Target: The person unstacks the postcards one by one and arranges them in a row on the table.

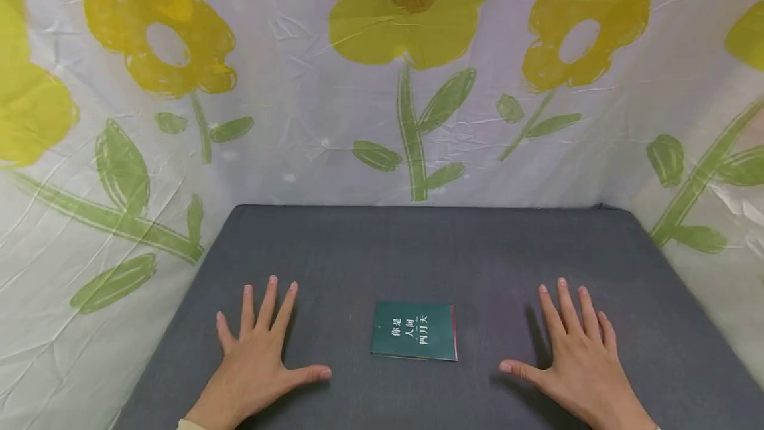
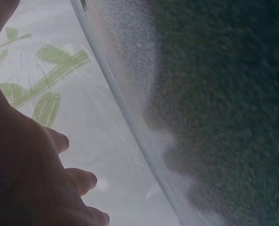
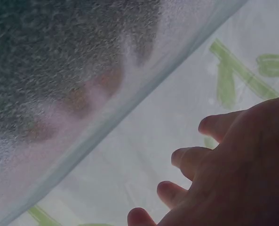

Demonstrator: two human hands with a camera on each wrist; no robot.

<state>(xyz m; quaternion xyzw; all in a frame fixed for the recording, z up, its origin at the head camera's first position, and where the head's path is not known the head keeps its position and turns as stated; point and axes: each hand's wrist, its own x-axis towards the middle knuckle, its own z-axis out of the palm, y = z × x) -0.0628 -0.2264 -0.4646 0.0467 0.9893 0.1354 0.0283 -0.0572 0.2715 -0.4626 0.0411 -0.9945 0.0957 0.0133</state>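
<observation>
Head view, book (image 1: 414, 330), long axis crosswise, left hand (image 1: 255, 358), right hand (image 1: 583, 362), each grip released

flower-printed sheeting (image 1: 298, 144) on three sides of a grey table (image 1: 430, 251) makes a booth.

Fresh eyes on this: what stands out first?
Probably the big yellow flower on the pale backdrop, top center of the head view. Next, the small green book with white characters, lying on the dark gray table. Either side of it, the left hand and right hand, fingers spread, neither touching it.
</observation>
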